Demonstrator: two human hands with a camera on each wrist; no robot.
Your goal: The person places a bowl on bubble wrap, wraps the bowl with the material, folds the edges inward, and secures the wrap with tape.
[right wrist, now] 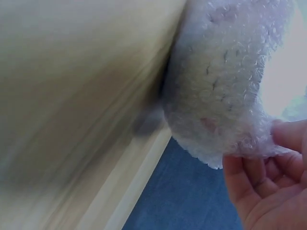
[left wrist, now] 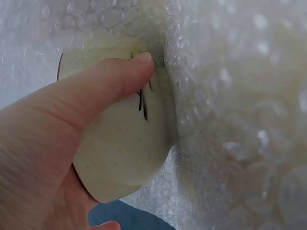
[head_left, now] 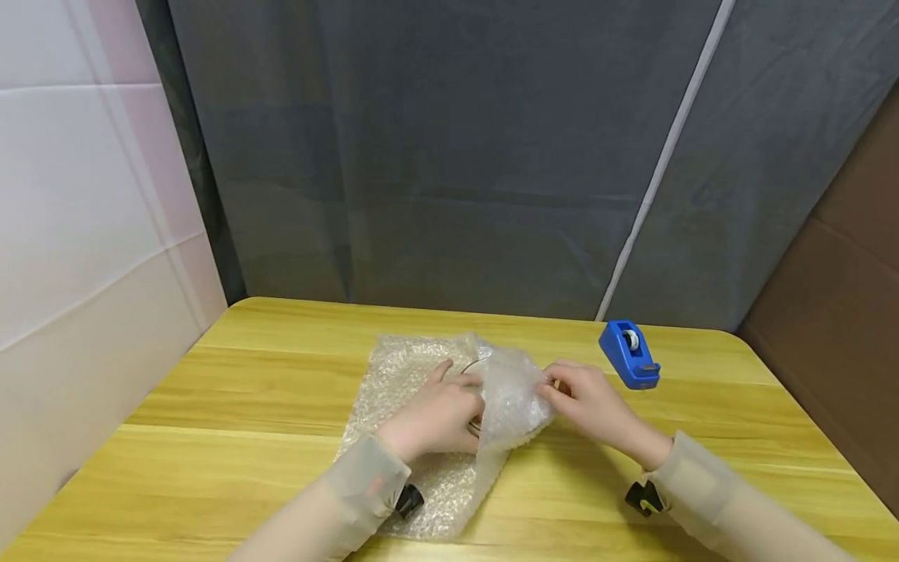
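Holding firm, our left hand [head_left: 438,414] is clamped on the cream bowl [left wrist: 115,143], midway between the left and right edges of the desk [head_left: 211,437], and our right hand [head_left: 593,406] pinches the bubble wrap [head_left: 513,398] folded over it! We'd do best keeping that film snug, pulling gently, bowl steady. Look, the left wrist view gives us dark painted strokes [left wrist: 143,103] clearly; the head view doesn't, yet it alone shows our blue tape dispenser [head_left: 630,355], near the far right corner.

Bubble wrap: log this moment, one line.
left hand: holds bowl; right hand: pinches bubble wrap; bubble wrap: partly over bowl; tape dispenser: on table
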